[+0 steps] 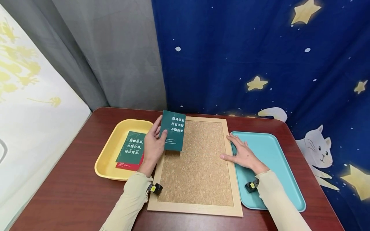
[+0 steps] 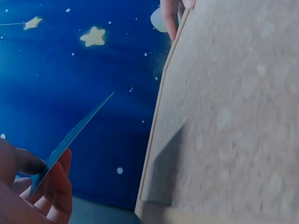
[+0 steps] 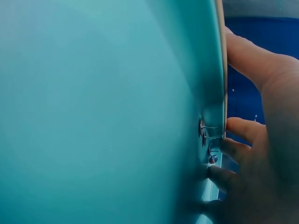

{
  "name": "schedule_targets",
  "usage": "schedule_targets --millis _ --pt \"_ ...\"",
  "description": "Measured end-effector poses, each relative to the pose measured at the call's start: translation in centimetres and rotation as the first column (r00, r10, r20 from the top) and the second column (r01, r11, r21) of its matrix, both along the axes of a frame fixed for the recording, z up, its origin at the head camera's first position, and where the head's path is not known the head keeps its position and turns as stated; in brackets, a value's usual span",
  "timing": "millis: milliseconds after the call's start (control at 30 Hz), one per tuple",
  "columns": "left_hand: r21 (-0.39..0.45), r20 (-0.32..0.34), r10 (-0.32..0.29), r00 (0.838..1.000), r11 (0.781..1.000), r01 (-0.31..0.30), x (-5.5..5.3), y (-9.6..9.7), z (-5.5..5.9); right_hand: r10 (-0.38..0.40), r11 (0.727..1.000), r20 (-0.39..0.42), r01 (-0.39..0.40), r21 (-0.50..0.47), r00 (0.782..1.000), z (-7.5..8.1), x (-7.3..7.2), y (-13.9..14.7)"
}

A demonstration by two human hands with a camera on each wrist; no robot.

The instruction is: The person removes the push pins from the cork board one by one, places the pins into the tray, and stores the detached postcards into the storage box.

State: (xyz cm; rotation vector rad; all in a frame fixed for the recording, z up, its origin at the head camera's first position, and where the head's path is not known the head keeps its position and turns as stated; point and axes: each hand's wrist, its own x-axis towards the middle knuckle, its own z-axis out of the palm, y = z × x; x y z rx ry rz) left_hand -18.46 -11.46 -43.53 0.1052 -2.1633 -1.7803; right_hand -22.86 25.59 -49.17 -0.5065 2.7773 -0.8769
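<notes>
My left hand (image 1: pixel 154 146) pinches a dark green card (image 1: pixel 174 131) printed with white Chinese characters. The card is tilted above the upper left of a wood-framed cork board (image 1: pixel 199 170). In the left wrist view, thumb and fingers grip the card (image 2: pixel 74 135) near one end, and a shadow falls on the board. My right hand (image 1: pixel 244 154) lies at the board's right edge with fingers spread, its thumb on the frame. Several flat-headed thumbtacks (image 3: pixel 202 128) sit by its fingers along the wall of the teal tray (image 1: pixel 277 173); the hand holds none visibly.
Left of the board is a yellow tray (image 1: pixel 101 163) holding another green card (image 1: pixel 130 149) partly over a red card (image 1: pixel 127 166). All stand on a brown wooden table (image 1: pixel 66 189). Grey and star-patterned blue curtains (image 1: pixel 216 64) hang behind the table.
</notes>
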Motion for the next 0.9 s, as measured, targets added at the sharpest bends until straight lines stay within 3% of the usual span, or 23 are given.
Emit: schedule_targets --millis 200,533,767,900 --pt "-0.034 0.002 0.033 0.999 0.999 -0.033 0.4 -1.5 -0.2 -0.001 1.0 0.002 0.001 -0.001 1.0 0.1 0.1 0.0" --pt "-0.016 -0.01 0.06 0.998 0.998 -0.061 1.0 -3.2 -0.3 -0.006 1.0 0.004 0.006 -0.01 1.0 0.0 0.1 0.1" --pt "-0.012 0.087 0.119 0.989 0.993 -0.118 1.7 -4.1 0.1 -0.001 1.0 0.006 0.001 -0.022 1.0 -0.1 0.1 0.1" --pt "-0.025 0.087 0.151 0.985 0.988 -0.15 2.0 -4.7 0.3 0.0 1.0 0.005 0.0 -0.022 1.0 -0.1 0.0 0.1"
